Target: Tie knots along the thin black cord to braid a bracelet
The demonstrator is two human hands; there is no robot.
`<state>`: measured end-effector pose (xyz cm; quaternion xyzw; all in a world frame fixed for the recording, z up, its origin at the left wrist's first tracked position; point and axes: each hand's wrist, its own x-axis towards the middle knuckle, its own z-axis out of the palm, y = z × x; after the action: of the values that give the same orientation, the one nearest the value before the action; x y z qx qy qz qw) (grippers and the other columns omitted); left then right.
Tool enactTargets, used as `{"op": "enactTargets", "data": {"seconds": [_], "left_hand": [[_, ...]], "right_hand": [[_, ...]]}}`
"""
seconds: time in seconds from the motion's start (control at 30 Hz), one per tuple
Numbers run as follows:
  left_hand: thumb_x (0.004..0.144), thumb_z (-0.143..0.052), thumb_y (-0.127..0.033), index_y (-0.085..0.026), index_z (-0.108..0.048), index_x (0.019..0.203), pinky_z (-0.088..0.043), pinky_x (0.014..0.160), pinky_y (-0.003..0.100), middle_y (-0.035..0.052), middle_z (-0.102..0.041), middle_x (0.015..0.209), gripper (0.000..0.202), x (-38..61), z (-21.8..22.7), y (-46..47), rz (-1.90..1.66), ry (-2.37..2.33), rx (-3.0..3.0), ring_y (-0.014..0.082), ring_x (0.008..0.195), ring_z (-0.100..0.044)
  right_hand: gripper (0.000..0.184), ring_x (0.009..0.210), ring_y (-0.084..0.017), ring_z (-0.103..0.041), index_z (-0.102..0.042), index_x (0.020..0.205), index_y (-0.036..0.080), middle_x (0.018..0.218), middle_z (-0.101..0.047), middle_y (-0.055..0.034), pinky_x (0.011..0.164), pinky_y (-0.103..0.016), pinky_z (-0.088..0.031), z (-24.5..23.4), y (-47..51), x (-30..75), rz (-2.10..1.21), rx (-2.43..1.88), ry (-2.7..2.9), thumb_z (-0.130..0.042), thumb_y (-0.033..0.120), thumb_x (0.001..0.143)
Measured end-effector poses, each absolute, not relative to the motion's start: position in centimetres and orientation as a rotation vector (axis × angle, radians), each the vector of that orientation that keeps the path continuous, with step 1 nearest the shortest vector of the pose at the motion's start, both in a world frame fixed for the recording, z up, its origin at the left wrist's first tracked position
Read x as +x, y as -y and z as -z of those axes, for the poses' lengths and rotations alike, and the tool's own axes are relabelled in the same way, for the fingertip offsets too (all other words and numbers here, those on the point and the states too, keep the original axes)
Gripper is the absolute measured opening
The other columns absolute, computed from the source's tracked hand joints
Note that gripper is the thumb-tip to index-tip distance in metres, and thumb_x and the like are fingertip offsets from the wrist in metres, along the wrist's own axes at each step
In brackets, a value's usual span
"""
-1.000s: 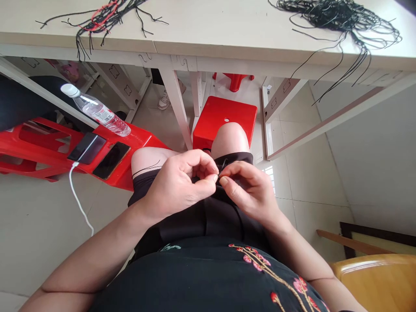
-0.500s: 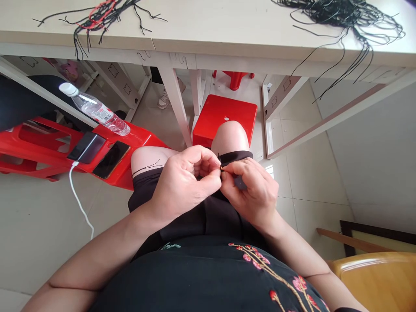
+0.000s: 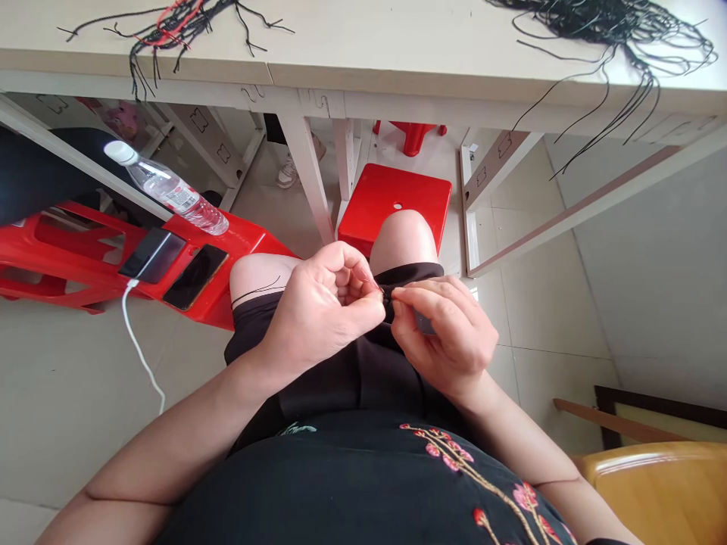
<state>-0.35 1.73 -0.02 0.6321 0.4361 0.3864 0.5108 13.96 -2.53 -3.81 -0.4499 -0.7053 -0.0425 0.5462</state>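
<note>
My left hand (image 3: 321,310) and my right hand (image 3: 448,337) meet above my lap, their fingertips pinching a thin black cord (image 3: 388,297) close to the hem of my black shorts (image 3: 341,378). The cord's full length is hidden by my fingers. A small dark grey piece (image 3: 423,324) shows behind my right fingers, too hidden to name. Another thin black strand (image 3: 255,291) lies across my left thigh.
Bundles of black cord (image 3: 613,23) and black-and-red cord (image 3: 176,26) lie on a pale table (image 3: 369,45) ahead. Below are a red stool (image 3: 394,204), a toppled red stool (image 3: 73,261) holding phones (image 3: 196,276), a water bottle (image 3: 170,189), and a wooden chair (image 3: 653,473).
My hands have risen slightly toward the table and my right hand has shifted a little right. The grey piece behind my right fingers shows more than a second ago.
</note>
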Motion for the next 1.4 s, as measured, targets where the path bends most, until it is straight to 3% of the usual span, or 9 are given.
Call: {"op": "enactTargets", "data": {"seconds": [0.27,0.47,0.53,0.73,0.83,0.9,1.1,1.3,1.4], "left_hand": [[0.062,-0.062,-0.006,-0.018,-0.050,0.068,-0.045,0.050,0.017,-0.0047,-0.055,0.062,0.018,0.0,-0.1,-1.5,-0.918,-1.060,1.559,0.0064,0.053,-0.053],[0.060,-0.062,-0.007,-0.019,-0.048,0.069,-0.046,0.051,0.018,-0.0048,-0.056,0.061,0.020,0.1,0.0,-1.5,-0.855,-1.016,1.446,0.0077,0.055,-0.055],[0.059,-0.062,-0.007,-0.019,-0.047,0.069,-0.046,0.051,0.019,-0.0047,-0.056,0.061,0.023,0.1,-0.1,-1.6,-0.853,-1.030,1.401,0.0087,0.056,-0.056],[0.056,-0.062,-0.005,-0.020,-0.043,0.069,-0.044,0.049,0.018,-0.0063,-0.053,0.057,0.027,0.1,-0.5,-1.9,-0.899,-1.087,1.383,0.0074,0.051,-0.054],[0.057,-0.061,-0.004,-0.020,-0.043,0.070,-0.044,0.049,0.018,-0.0065,-0.052,0.058,0.028,0.2,-0.5,-1.8,-0.896,-1.079,1.399,0.0074,0.052,-0.054],[0.058,-0.062,-0.004,-0.020,-0.043,0.070,-0.044,0.049,0.018,-0.0067,-0.051,0.058,0.028,0.2,-0.4,-1.7,-0.899,-1.064,1.403,0.0071,0.052,-0.054],[0.057,-0.061,-0.005,-0.021,-0.041,0.070,-0.044,0.048,0.019,-0.0064,-0.052,0.057,0.029,0.2,-0.3,-1.6,-0.887,-1.052,1.380,0.0081,0.052,-0.054],[0.056,-0.061,-0.004,-0.021,-0.043,0.070,-0.043,0.048,0.018,-0.0063,-0.052,0.058,0.029,0.1,-0.4,-1.8,-0.896,-1.076,1.384,0.0081,0.054,-0.055],[0.056,-0.061,-0.005,-0.021,-0.041,0.070,-0.043,0.047,0.018,-0.0066,-0.051,0.057,0.030,0.3,-0.6,-1.7,-0.895,-1.084,1.368,0.0080,0.052,-0.055]], "right_hand": [[0.014,0.055,-0.013,-0.050,-0.051,0.074,0.018,0.060,-0.059,-0.0011,0.052,-0.028,-0.044,3.8,1.8,13.9,0.333,-1.088,1.837,-0.060,0.007,0.076],[0.014,0.054,-0.009,-0.050,-0.051,0.068,0.019,0.061,-0.055,0.0021,0.050,-0.023,-0.044,3.8,2.2,13.4,-0.388,-1.132,1.496,-0.049,0.006,0.074],[0.013,0.056,-0.010,-0.053,-0.054,0.071,0.019,0.064,-0.057,0.0019,0.052,-0.024,-0.045,3.9,2.4,13.7,-0.456,-1.146,1.429,-0.050,0.008,0.075],[0.026,0.068,-0.015,-0.059,-0.058,0.091,0.022,0.077,-0.066,-0.0024,0.061,-0.030,-0.049,4.1,2.1,14.8,0.136,-0.993,1.749,-0.060,0.003,0.073],[0.023,0.064,-0.015,-0.056,-0.056,0.086,0.022,0.072,-0.064,-0.0019,0.058,-0.030,-0.047,4.1,1.9,14.6,0.275,-1.037,1.841,-0.061,0.004,0.073],[0.019,0.060,-0.014,-0.053,-0.053,0.079,0.022,0.066,-0.061,0.0000,0.056,-0.029,-0.046,4.1,1.8,14.3,0.204,-1.052,1.797,-0.058,0.004,0.073],[0.013,0.060,-0.011,-0.054,-0.053,0.074,0.020,0.066,-0.056,0.0016,0.055,-0.026,-0.047,4.3,2.3,14.3,-0.443,-1.120,1.403,-0.048,0.008,0.078],[0.025,0.074,-0.016,-0.059,-0.059,0.094,0.022,0.084,-0.063,-0.0038,0.064,-0.031,-0.050,4.3,2.0,15.3,-0.023,-0.965,1.737,-0.061,0.008,0.074],[0.017,0.069,-0.014,-0.057,-0.057,0.087,0.022,0.077,-0.061,-0.0014,0.062,-0.029,-0.050,4.1,2.0,15.0,-0.015,-0.993,1.746,-0.060,0.009,0.078]]}}
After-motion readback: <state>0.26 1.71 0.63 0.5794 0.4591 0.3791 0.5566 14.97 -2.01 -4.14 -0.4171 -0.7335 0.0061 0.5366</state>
